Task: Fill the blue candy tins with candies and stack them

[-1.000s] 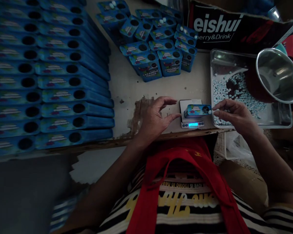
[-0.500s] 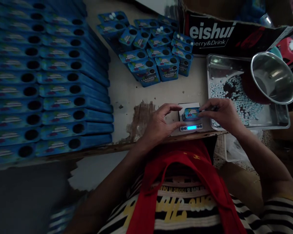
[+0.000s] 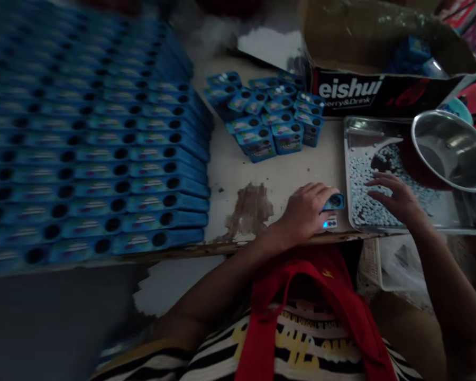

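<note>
Head view: the left hand (image 3: 307, 210) is clasping an uncapped box (image 3: 335, 201) at the scale (image 3: 332, 223); the right hand (image 3: 400, 200), fingers apart, is hovering over candies (image 3: 359, 206). Rows of boxes (image 3: 146, 184) are standing uncapped, so much seems left.

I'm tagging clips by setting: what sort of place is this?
Probably a small packing workshop: rows of blue boxes, a metal tray of loose pellets, and a scale with a lit display.

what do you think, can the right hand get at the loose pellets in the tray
Likely yes: the right hand is open over the tray, and nothing visibly blocks the nearest loose pellets; the steel bowl stands further right.
</note>
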Available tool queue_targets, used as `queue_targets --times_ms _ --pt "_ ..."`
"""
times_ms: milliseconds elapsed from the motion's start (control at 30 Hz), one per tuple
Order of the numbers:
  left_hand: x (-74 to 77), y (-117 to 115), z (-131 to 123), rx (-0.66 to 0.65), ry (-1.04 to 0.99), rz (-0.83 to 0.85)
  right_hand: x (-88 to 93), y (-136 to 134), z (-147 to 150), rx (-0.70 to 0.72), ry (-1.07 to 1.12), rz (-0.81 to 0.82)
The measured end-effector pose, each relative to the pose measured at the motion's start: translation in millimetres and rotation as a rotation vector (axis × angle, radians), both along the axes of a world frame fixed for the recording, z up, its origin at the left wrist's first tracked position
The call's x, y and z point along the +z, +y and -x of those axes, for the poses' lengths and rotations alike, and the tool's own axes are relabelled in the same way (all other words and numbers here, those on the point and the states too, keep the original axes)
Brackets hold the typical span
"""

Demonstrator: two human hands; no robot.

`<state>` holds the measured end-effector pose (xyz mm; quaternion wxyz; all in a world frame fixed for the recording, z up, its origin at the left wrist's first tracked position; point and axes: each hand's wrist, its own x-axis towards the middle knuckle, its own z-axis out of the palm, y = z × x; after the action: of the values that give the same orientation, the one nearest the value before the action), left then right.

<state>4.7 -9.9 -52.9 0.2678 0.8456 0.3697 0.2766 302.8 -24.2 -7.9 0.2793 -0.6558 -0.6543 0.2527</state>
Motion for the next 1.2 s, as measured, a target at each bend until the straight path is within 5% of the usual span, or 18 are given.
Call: queue_targets --times_ms 133,233,400,533,667,800,1033,1200 --pt "23.8 9 21 0.158 -0.136 -0.031 -10.4 24 18 -0.009 0.023 -0.076" --pt "58.3 39 76 0.371 -0.212 -0.129 -8.6 63 74 0.091 0.118 -0.164" --pt "112.1 153 204 0.691 -0.013 -0.333 -9.9 124 188 0.392 -0.281 -0.356" --pt "129.1 256 258 0.811 0.103 -0.333 -20.4 149 237 0.487 -0.664 -0.332" --pt "115.3 313 255 0.698 0.192 -0.136 -27.5 158 244 0.484 -0.734 -0.336" --pt "78.7 331 250 0.528 0.16 0.019 -14.5 143 227 0.514 -0.617 -0.311" --pt "3.5 360 303 0.345 0.399 0.074 19.3 62 146 0.477 -0.349 -0.182" --pt "-5.4 351 306 0.332 0.444 0.065 11.4 1 103 0.403 -0.403 -0.173"
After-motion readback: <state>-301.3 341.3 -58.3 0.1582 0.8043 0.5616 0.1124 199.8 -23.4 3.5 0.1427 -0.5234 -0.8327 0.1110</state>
